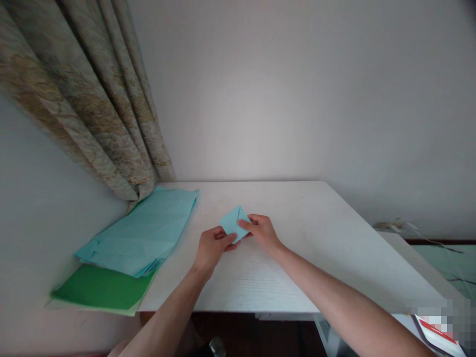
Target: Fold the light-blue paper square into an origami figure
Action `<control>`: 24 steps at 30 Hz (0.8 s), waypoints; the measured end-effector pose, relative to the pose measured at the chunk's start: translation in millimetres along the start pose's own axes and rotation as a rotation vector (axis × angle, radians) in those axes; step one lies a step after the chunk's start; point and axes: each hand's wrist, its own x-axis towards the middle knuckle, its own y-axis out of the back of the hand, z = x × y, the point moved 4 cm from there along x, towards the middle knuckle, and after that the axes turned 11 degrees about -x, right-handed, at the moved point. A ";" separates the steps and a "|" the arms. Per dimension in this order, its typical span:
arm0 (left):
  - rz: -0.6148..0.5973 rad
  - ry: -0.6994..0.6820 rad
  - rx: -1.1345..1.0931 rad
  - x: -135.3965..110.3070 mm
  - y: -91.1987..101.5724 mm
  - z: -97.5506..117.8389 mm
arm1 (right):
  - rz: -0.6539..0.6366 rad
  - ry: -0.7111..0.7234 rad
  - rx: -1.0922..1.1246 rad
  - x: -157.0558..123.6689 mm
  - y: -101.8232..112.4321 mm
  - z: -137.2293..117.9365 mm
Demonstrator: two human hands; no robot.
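A room in a home; a patterned curtain (85,109) hangs beside a white desk (316,248); plain wall (297,99) behind.

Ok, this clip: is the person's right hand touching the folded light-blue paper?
Touching. The head view shows the right hand with its fingers lying directly on the right side of the folded light-blue paper, with no gap visible.

"How's your view?"

"Soft, even light. The pale painted wall (238,109) glows brightest mid-frame, and shadows stay faint."

"Edges?"

"My wide view bends the beige patterned curtain (85,109), and a pixelated blur (439,322) covers the lower right corner."
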 end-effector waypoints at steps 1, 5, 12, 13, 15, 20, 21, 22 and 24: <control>0.021 -0.044 -0.015 0.8 2.1 2.3 | -0.046 -0.014 0.010 -0.5 -2.5 0.8; -0.012 -0.043 0.005 1.7 7.2 3.4 | -0.102 -0.013 0.008 -2.9 -6.1 0.5; -0.031 -0.043 0.118 0.4 1.0 -1.6 | -0.081 -0.042 0.085 -4.8 -5.6 -2.6; 0.016 -0.070 0.101 0.9 1.2 -1.2 | -0.113 -0.057 0.116 -5.3 -7.3 -2.3; 0.072 -0.084 0.068 2.0 1.2 -1.8 | -0.157 -0.073 0.162 -6.0 -10.1 -1.7; 0.029 -0.028 0.040 3.8 1.3 -5.5 | -0.124 -0.076 0.174 -4.8 -9.4 -0.1; 0.022 -0.019 0.046 3.7 1.8 -5.8 | -0.098 -0.079 0.178 -3.6 -7.4 0.2; 0.016 -0.009 0.056 3.7 2.2 -6.1 | -0.067 -0.085 0.187 -2.1 -4.7 0.5; 0.004 0.010 0.086 3.4 2.9 -6.3 | 0.016 -0.104 0.222 1.6 2.4 1.7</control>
